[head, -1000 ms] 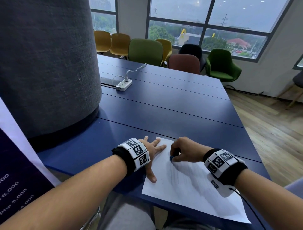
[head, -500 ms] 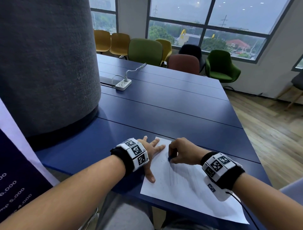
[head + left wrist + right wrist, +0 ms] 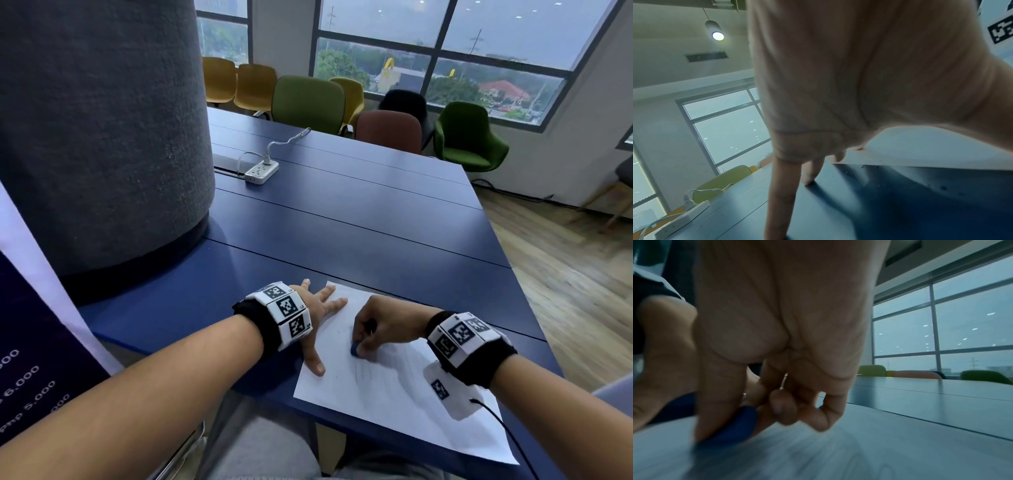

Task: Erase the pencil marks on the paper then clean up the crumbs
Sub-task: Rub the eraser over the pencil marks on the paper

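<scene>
A white sheet of paper [image 3: 394, 394] with faint pencil strokes lies at the near edge of the blue table [image 3: 342, 233]. My right hand [image 3: 380, 329] pinches a small blue eraser [image 3: 354, 350] and presses it on the sheet; in the right wrist view the eraser [image 3: 729, 430] shows between thumb and fingers against the paper [image 3: 838, 451]. My left hand [image 3: 318, 315] lies flat with fingers spread, pinning the paper's left edge; the left wrist view shows its fingers [image 3: 781, 194] on the table beside the paper [image 3: 931, 149].
A wide grey felt-covered column [image 3: 99, 137] stands on the table at the left. A white power strip [image 3: 262, 170] with a cable lies farther back. Several coloured chairs [image 3: 308, 102] line the far side under the windows. A printed banner [image 3: 30, 359] stands at the near left.
My right hand has slid the eraser along the paper, first away from me, then back toward me and down the sheet. The left hand has stayed flat on the paper's edge.
</scene>
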